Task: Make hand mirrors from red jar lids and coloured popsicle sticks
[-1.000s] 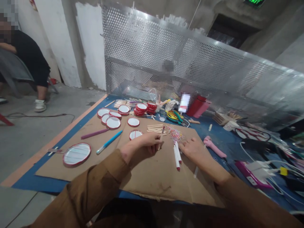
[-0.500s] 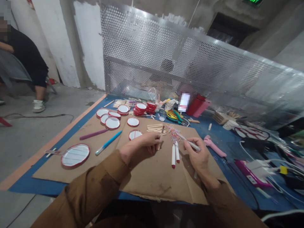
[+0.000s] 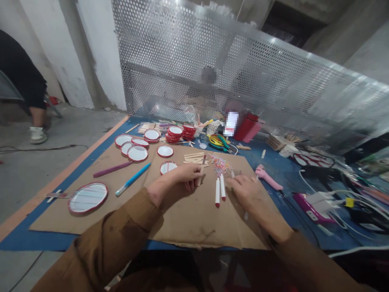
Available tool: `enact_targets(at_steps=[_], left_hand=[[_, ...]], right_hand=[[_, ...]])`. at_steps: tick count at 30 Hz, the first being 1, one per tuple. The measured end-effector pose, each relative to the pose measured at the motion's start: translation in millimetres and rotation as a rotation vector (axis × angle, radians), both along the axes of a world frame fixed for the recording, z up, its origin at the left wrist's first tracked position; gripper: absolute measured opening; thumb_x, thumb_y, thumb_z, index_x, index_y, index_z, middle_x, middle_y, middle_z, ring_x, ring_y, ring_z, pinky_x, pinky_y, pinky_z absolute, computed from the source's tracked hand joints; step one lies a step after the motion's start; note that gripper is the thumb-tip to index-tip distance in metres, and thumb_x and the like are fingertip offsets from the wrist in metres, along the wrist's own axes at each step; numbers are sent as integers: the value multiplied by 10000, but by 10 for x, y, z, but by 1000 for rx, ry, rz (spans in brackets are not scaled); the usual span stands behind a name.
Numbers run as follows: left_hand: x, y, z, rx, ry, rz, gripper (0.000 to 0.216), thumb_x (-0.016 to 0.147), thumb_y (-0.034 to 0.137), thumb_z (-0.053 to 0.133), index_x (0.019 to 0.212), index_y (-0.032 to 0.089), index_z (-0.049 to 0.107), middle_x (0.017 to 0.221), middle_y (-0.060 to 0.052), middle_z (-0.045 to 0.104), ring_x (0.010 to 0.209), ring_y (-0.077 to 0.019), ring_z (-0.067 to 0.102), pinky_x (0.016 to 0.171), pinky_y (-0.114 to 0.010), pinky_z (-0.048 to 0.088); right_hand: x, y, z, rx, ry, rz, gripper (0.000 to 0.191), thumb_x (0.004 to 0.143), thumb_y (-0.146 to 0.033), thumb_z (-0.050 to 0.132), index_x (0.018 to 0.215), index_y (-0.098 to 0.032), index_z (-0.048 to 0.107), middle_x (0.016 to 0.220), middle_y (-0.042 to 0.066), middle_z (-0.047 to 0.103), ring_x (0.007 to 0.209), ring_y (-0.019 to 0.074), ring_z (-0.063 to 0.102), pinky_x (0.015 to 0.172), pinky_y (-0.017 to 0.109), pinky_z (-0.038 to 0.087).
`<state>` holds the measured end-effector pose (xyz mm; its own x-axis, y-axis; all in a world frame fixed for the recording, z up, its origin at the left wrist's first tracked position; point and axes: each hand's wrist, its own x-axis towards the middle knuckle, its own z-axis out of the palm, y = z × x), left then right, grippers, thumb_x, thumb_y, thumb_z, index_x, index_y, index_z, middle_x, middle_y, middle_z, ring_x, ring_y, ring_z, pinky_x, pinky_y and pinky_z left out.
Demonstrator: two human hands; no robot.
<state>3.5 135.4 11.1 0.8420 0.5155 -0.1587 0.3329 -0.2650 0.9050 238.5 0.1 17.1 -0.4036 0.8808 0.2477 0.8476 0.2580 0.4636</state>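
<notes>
My left hand (image 3: 192, 175) is closed, pinching a wooden craft stick (image 3: 202, 164) upright; its upper end is dark red. My right hand (image 3: 247, 190) is palm down over the cardboard, fingers curled. A white pen (image 3: 232, 173) pokes out past its fingertips, the rest hidden under the hand. Between the hands lie two white markers with red ends (image 3: 217, 192), just below a heap of small colourful bits (image 3: 220, 164). More plain craft sticks (image 3: 194, 156) lie behind my left hand. Close to my left wrist is a red-rimmed white disc (image 3: 168, 167) with lines on it.
Several red-rimmed discs (image 3: 137, 153) and a disc with a stick handle (image 3: 88, 197) lie on the cardboard (image 3: 188, 227), beside a blue pen (image 3: 133, 179) and a purple stick (image 3: 112, 169). On the right are a pink glue gun (image 3: 269, 178) and a power strip (image 3: 313, 207) with cables.
My right hand has turned palm down and lowered, covering most of the white pen. My left hand still grips the craft stick. The whole view has shifted slightly.
</notes>
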Motion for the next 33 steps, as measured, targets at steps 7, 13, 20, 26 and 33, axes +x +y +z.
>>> enact_targets(at_steps=[7, 13, 20, 26, 33], left_hand=[[7, -19, 68, -6, 61, -5, 195, 889, 137, 419, 730, 161, 530, 554, 31, 580, 379, -82, 525, 396, -175, 429], [18, -7, 27, -11, 56, 1, 191, 895, 145, 444, 728, 159, 535, 542, 28, 583, 379, -73, 521, 397, -161, 426], [22, 7, 9, 0, 63, 7, 199, 883, 135, 456, 701, 158, 535, 537, 24, 587, 368, -81, 530, 383, -171, 424], [8, -10, 42, -18, 78, -8, 166, 883, 174, 472, 728, 162, 529, 550, 28, 596, 380, -89, 548, 384, -176, 438], [7, -2, 4, -69, 80, -2, 127, 893, 207, 489, 778, 166, 524, 576, 24, 607, 406, -100, 572, 401, -186, 454]], right_hand=[[-255, 92, -67, 8, -111, 168, 144, 868, -70, 549, 863, -157, 664, 751, 71, 634, 732, 207, 535, 679, 345, 282], [-236, 90, -75, 10, -118, 184, 153, 870, -84, 550, 941, -153, 666, 753, 72, 633, 728, 211, 538, 672, 341, 274], [-191, 53, -178, 50, 63, 129, 105, 861, -127, 529, 869, -173, 622, 802, 78, 615, 729, 213, 544, 667, 329, 285], [-109, 71, -263, 224, 155, 184, 231, 823, -14, 457, 743, -189, 585, 686, 41, 570, 606, 182, 443, 639, 309, 273], [-101, 73, -289, 215, 145, 184, 204, 812, -35, 460, 748, -192, 573, 697, 44, 549, 621, 185, 449, 627, 312, 284]])
